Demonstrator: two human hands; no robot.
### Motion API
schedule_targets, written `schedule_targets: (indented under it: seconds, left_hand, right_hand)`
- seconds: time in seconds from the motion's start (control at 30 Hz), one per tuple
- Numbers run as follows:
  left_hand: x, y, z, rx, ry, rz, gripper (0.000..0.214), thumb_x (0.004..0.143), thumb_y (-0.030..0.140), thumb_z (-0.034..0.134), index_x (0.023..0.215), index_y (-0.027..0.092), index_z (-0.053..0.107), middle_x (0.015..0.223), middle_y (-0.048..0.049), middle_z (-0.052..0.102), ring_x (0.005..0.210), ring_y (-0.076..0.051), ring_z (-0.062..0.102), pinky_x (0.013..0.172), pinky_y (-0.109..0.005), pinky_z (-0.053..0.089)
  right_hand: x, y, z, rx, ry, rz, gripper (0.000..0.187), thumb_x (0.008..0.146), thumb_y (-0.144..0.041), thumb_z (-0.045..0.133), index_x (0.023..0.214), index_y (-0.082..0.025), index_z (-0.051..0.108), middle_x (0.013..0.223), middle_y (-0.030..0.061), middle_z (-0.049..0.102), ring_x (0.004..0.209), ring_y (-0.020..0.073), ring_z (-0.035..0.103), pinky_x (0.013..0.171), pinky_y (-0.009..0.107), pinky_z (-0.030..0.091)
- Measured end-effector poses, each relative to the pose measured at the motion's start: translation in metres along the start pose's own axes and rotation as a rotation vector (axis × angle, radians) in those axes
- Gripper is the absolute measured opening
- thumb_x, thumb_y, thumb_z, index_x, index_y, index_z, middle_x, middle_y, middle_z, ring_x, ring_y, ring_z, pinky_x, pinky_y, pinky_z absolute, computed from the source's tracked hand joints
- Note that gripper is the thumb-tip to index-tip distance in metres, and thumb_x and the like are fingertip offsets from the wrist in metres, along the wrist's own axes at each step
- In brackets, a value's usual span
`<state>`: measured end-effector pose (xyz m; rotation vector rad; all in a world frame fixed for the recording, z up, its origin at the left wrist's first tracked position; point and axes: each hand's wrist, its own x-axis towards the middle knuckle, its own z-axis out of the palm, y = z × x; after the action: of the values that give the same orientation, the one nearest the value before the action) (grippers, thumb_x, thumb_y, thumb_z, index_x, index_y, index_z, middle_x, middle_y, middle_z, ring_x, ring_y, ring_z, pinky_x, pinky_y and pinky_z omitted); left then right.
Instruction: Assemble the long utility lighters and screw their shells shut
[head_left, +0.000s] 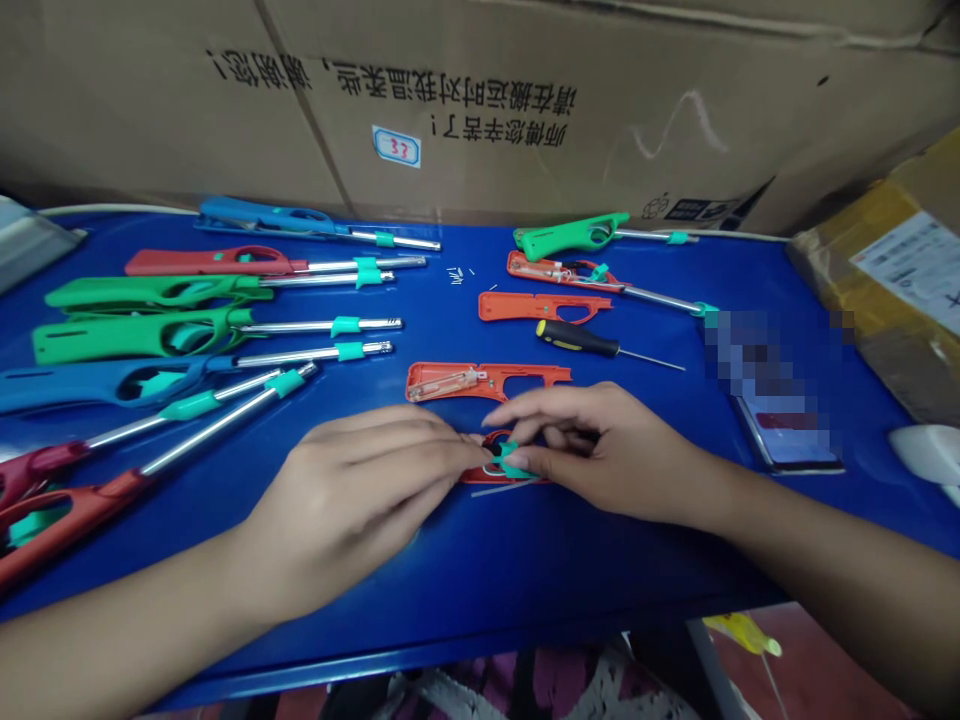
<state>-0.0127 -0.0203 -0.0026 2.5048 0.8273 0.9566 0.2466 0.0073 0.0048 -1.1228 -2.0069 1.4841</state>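
The red-orange plastic shell lies on the blue counter between the two hands and is largely hidden by the fingers; its inner parts can hardly be made out. The left hand is held palm down, with long fingers kept together and fingertips narrowed at the shell's left end — whether something is pinched there cannot be told. The right hand is bent inward from the right, the index finger stretched out, the other fingers curled, and the thumb laid against a small green plastic piece; a firm grip on it cannot be confirmed. The black smartphone is partly covered by blurred squares — its screen is unreadable.
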Motion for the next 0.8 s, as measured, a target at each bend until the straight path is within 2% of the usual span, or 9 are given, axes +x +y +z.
schedule_targets:
  seconds: [0.07,0.17,0.43,0.53,0.6,0.7,0.8]
  left_hand:
    - [0.0,-0.002,0.0,0.034,-0.009,0.008,0.017,0.101,0.01,0.067,0.115,0.017,0.075,0.109,-0.0044,0.083,0.097,-0.015,0.08,0.095,-0.028,0.065]
    - [0.0,-0.004,0.001,0.078,-0.027,0.023,0.016,0.103,0.014,0.065,0.114,0.017,0.076,0.11,-0.0044,0.084,0.098,-0.017,0.081,0.095,-0.03,0.066]
    - [0.0,0.0,0.0,0.098,-0.083,-0.043,0.029,0.102,0.026,0.069,0.128,0.016,0.073,0.103,-0.0055,0.083,0.087,-0.02,0.081,0.077,-0.031,0.067]
    - [0.001,0.0,-0.005,0.112,-0.158,-0.065,0.041,0.101,0.031,0.069,0.139,0.015,0.067,0.112,-0.0093,0.082,0.094,-0.024,0.082,0.077,-0.034,0.068]
    - [0.001,0.0,-0.009,0.118,-0.204,-0.055,0.039,0.104,0.028,0.063,0.142,0.016,0.065,0.117,-0.0099,0.081,0.097,-0.024,0.081,0.08,-0.034,0.068]
    - [0.002,0.001,-0.011,0.123,-0.233,-0.014,0.033,0.108,0.023,0.055,0.139,0.016,0.066,0.119,-0.0101,0.081,0.099,-0.023,0.081,0.083,-0.034,0.068]
    - [0.002,0.002,-0.01,0.133,-0.237,0.013,0.031,0.11,0.023,0.052,0.135,0.015,0.068,0.119,-0.0114,0.081,0.1,-0.024,0.081,0.086,-0.036,0.069]
  right_hand:
    - [0.0,0.0,0.001,0.025,0.016,0.01,0.026,0.093,-0.022,0.069,0.119,-0.017,0.07,0.079,-0.0033,0.073,0.054,0.0069,0.045,0.05,0.022,0.036]
    - [0.001,0.002,0.002,0.015,0.019,0.027,0.016,0.093,-0.022,0.071,0.108,-0.018,0.068,0.075,-0.0053,0.07,0.055,0.0066,0.045,0.049,0.022,0.034]
    - [0.002,0.001,0.001,0.003,0.035,0.083,0.008,0.092,-0.023,0.072,0.097,-0.02,0.066,0.073,-0.0061,0.065,0.053,0.0058,0.041,0.047,0.022,0.03]
    - [0.003,0.0,0.002,0.011,0.039,0.085,0.009,0.091,-0.023,0.072,0.092,-0.021,0.064,0.065,-0.0091,0.056,0.051,0.0059,0.036,0.046,0.022,0.027]
    - [0.002,0.001,0.002,0.002,0.041,0.078,0.01,0.091,-0.024,0.072,0.09,-0.022,0.063,0.059,-0.0115,0.047,0.049,0.0062,0.032,0.045,0.023,0.025]
    - [0.002,0.002,0.003,-0.033,0.048,0.071,0.011,0.092,-0.025,0.072,0.089,-0.022,0.062,0.056,-0.0133,0.037,0.048,0.0066,0.028,0.047,0.024,0.025]
    - [0.001,0.003,0.004,-0.065,0.061,0.058,0.011,0.092,-0.025,0.072,0.088,-0.023,0.062,0.055,-0.0135,0.034,0.048,0.0068,0.027,0.048,0.024,0.025]
